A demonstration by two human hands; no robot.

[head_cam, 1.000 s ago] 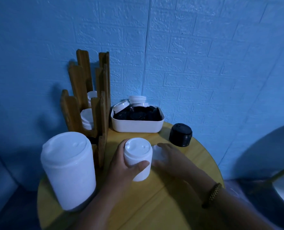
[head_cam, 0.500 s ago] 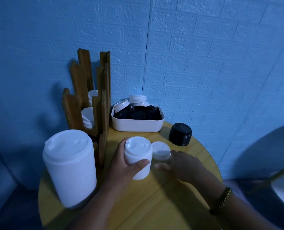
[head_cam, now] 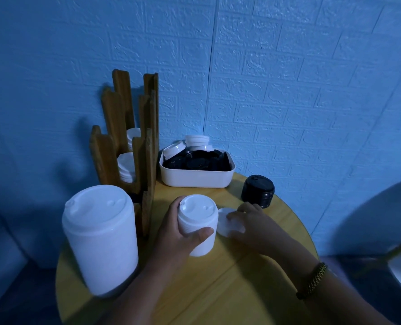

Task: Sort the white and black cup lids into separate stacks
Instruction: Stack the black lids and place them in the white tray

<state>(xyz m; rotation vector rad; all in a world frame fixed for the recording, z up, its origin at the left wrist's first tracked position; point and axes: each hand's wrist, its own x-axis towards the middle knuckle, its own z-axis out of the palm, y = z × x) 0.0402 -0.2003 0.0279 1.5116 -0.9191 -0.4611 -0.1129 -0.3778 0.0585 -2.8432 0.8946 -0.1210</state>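
A small stack of white lids (head_cam: 198, 224) stands mid-table, and my left hand (head_cam: 171, 238) grips it from the left with the thumb across its front. Just right of it a single white lid (head_cam: 227, 225) lies tilted on the table, pinched by the fingers of my right hand (head_cam: 253, 228). A short stack of black lids (head_cam: 257, 194) stands behind my right hand. A taller, wider stack of white lids (head_cam: 101, 238) stands at the near left. The white bin (head_cam: 196, 178) at the back holds several black lids (head_cam: 198, 160) and a few white lids (head_cam: 194, 141).
A wooden slotted lid holder (head_cam: 145, 165) with white lids in its slots stands at the back left against the blue wall. The round wooden table (head_cam: 218, 289) drops off close on the right and front. A grey rounded object (head_cam: 382, 231) sits off the table at right.
My right hand slid forward onto the loose white lid and took hold of it, tilting it. My left hand kept its grip on the small white stack.
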